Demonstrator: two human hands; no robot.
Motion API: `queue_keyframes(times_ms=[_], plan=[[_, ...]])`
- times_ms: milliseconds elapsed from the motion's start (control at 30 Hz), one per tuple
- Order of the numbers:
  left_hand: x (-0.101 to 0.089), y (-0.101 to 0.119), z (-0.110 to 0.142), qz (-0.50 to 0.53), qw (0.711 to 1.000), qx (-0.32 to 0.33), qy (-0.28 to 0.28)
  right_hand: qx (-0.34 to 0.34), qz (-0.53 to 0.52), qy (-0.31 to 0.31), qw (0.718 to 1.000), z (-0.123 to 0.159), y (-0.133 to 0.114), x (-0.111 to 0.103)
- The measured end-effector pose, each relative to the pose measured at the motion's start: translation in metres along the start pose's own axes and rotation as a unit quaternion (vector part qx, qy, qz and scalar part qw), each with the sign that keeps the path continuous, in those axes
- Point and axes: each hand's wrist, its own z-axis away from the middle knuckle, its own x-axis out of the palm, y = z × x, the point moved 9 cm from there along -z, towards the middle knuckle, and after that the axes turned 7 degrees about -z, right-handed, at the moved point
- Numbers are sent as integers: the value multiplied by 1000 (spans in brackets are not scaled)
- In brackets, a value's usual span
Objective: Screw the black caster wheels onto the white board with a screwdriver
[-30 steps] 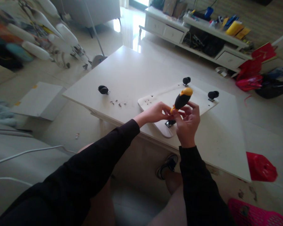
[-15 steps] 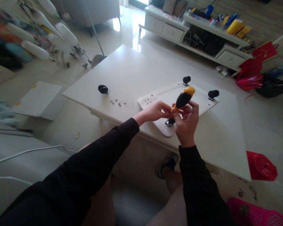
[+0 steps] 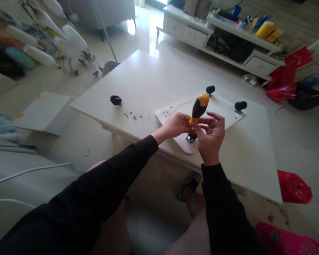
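A yellow-and-black screwdriver (image 3: 200,107) stands handle up, leaning slightly right, over the near corner of a white board (image 3: 186,146). My left hand (image 3: 175,125) is closed around its lower end, where the shaft is hidden. My right hand (image 3: 211,141) pinches the same spot with the thumb and a fingertip, while its other fingers are loosely spread. Beneath the hands, a black caster with a metal plate (image 3: 190,138) sits on the board. Two more casters, one at the far corner (image 3: 210,90) and one at the right corner (image 3: 240,106), stand wheel up.
On the white table (image 3: 138,78), a loose black caster (image 3: 116,100) lies left of several small screws (image 3: 134,117). Bare holes show in the board's left corner. A white box (image 3: 45,111) is on the floor at left, and a pink basket (image 3: 289,241) at lower right.
The screwdriver's handle has swung left and stands more upright. My right hand's fingers have loosened and spread a little. The board and casters have stayed put.
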Motion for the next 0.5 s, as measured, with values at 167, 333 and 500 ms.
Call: queue_keyframes(times_ms=[167, 333, 500], plan=[[4, 10, 1, 55, 996, 18, -65, -5, 0, 4, 1000, 0, -1, -2], [7, 13, 3, 12, 999, 5, -44, -15, 7, -1, 1000, 0, 0, -1], [8, 17, 4, -30, 999, 19, -26, -21, 22, 8, 1000, 1, 1, 0]])
